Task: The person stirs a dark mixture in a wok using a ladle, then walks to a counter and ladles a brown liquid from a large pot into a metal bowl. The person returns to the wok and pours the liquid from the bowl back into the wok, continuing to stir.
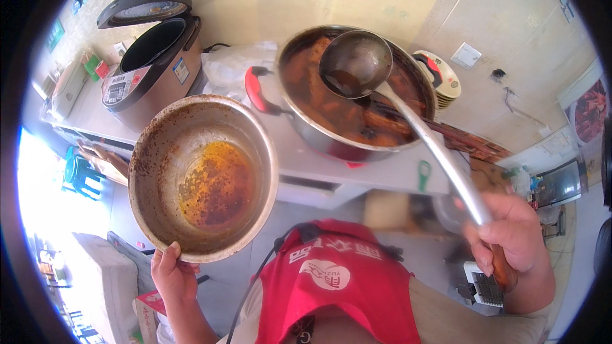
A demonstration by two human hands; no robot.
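Observation:
My left hand (173, 270) grips the near rim of a stained metal basin (158, 153), thumb over the edge. A shallow layer of orange-brown oily liquid (217, 186) lies in its bottom. In my right hand (514, 236) is a long-handled metal ladle (355, 64) with a wooden grip end. Its bowl hangs over a large metal pot (330, 150) of dark reddish broth (306, 91), with a little liquid visible inside the bowl. Pieces of food, not clearly identifiable, sit in the broth. Dark chopsticks or sticks (449, 131) lean across the pot's right rim.
A rice cooker (153, 76) stands lid-up on the white counter (306, 165), left of the pot. Stacked plates (447, 81) are behind the pot at right. One red pot handle (258, 91) juts left. A green peeler-like tool (424, 175) lies near the counter's front edge.

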